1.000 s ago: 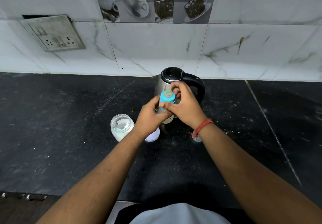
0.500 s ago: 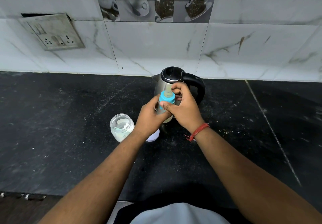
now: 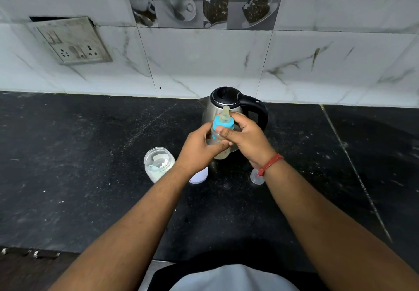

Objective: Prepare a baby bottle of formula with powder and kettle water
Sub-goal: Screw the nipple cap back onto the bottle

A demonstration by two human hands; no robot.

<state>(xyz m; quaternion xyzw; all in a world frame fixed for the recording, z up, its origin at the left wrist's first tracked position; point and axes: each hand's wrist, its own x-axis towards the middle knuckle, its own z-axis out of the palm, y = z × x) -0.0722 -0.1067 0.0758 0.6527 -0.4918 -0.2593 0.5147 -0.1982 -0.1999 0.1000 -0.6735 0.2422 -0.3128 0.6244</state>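
Note:
A clear baby bottle (image 3: 223, 153) with a blue collar and a pale teat is held above the black counter, in front of the steel kettle (image 3: 226, 107). My left hand (image 3: 199, 148) grips the bottle's body. My right hand (image 3: 247, 138) has its thumb and fingers curled round the blue collar. Milky liquid shows at the bottle's bottom. An open jar of white powder (image 3: 158, 163) with a scoop inside stands to the left. Its white lid (image 3: 199, 176) lies partly hidden under my left wrist.
A clear bottle cap (image 3: 256, 177) lies on the counter (image 3: 90, 166) under my right wrist. A socket plate (image 3: 72, 41) is on the tiled wall at the upper left. The kettle's black handle (image 3: 258, 114) points right.
My right hand has shifted round the blue collar, so the teat now shows above it. The bottle has stayed in the same place.

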